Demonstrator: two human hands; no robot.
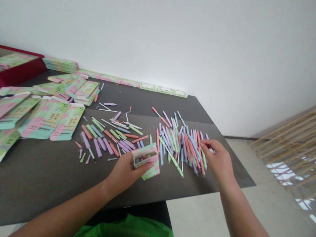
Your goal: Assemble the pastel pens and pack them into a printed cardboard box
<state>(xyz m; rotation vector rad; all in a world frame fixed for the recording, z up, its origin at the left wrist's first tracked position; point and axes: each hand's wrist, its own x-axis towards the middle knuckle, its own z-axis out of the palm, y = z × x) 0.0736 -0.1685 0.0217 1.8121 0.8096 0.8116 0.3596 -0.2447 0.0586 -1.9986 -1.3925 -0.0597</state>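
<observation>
While the left hand [123, 172] grips a carton [145, 160], the half-open right hand [216, 160] touches pens [181, 146].

No legible text; print on pastel cartons [67, 123] too small, blurred.

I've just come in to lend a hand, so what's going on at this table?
A person is working with bare hands at a dark table. Their left hand holds an open pastel cardboard box, while their right hand is at the edge of a heap of pastel pens; it's hard to tell whether it has gripped one. Loose pen barrels and white refills lie to the left of the heap, and beyond them are flat printed cartons.
</observation>
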